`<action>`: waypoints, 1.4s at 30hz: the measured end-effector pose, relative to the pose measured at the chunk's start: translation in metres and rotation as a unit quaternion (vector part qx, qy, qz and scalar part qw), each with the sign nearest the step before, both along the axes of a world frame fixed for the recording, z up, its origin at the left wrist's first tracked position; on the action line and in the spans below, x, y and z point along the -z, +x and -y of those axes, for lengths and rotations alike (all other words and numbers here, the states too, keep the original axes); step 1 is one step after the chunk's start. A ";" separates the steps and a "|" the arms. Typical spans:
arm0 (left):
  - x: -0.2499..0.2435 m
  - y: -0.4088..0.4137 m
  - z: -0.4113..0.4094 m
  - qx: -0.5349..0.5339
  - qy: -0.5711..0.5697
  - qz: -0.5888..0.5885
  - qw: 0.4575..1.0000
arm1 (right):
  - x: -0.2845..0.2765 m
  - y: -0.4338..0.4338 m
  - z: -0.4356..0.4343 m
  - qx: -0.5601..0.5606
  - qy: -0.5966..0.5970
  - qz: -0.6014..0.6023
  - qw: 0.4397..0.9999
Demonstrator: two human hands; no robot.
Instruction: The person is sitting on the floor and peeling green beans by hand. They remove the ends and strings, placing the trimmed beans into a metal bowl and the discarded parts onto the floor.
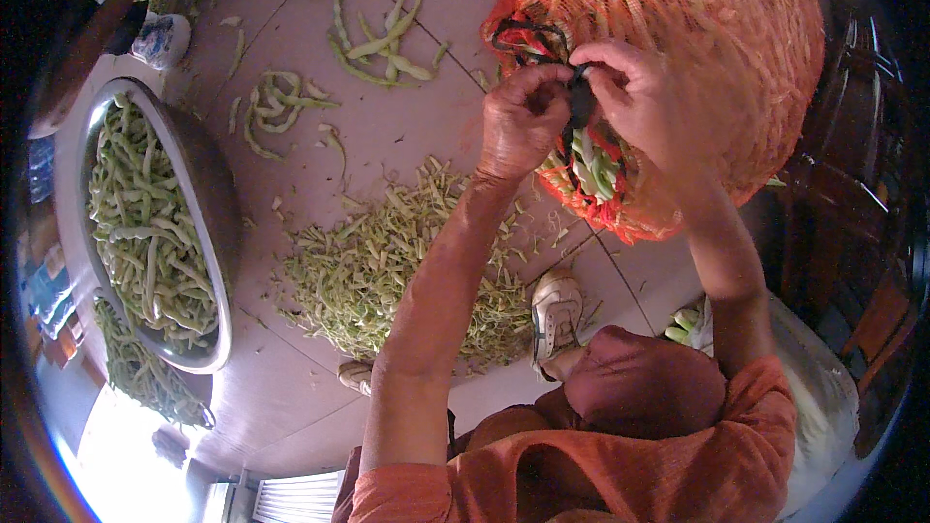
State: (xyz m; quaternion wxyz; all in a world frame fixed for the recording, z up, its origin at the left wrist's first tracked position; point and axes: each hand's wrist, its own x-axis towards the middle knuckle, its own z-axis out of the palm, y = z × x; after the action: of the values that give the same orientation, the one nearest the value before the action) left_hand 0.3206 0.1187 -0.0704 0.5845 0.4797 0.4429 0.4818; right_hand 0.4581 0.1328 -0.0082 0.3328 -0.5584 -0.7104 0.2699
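Note:
A large orange-red mesh bag [734,36] packed with long beans lies on the tiled floor in front of me, at the upper right. Black cord [580,105] runs along its mouth. My left hand [524,116] pinches this cord from the left, thumb against forefinger. From the right, my right hand [631,91] grips the same cord between thumb and fingers, close to the left fingertips. Pale green beans [597,167] show in the gap of the mouth just below both hands. The exact form of the cord between my fingers is partly hidden.
A heap of bean trimmings [363,261] lies beside my shoe [557,305]. Loose beans [392,47] are scattered on the floor. At left stands a metal basin [205,247] of beans, near another person's arm [80,80]. A whitish sack [821,407] is at lower right, by dark furniture [828,211].

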 end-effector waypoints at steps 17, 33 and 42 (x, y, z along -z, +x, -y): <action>-0.001 -0.001 0.008 -0.068 -0.144 0.167 0.973 | 0.008 0.003 0.007 0.006 -0.027 0.036 0.999; -0.013 -0.027 -0.004 0.049 0.184 -0.114 0.975 | -0.016 -0.003 0.023 -0.013 -0.188 -0.142 0.972; 0.003 -0.038 -0.003 0.001 0.005 -0.013 1.000 | -0.027 0.015 0.041 0.005 -0.289 -0.137 0.947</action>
State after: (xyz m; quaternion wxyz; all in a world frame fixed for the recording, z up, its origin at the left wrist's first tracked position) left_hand 0.2829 0.1215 -0.0737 0.5768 0.4897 0.4473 0.4770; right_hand 0.4727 0.0918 0.0190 0.2526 -0.5919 -0.5467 0.5358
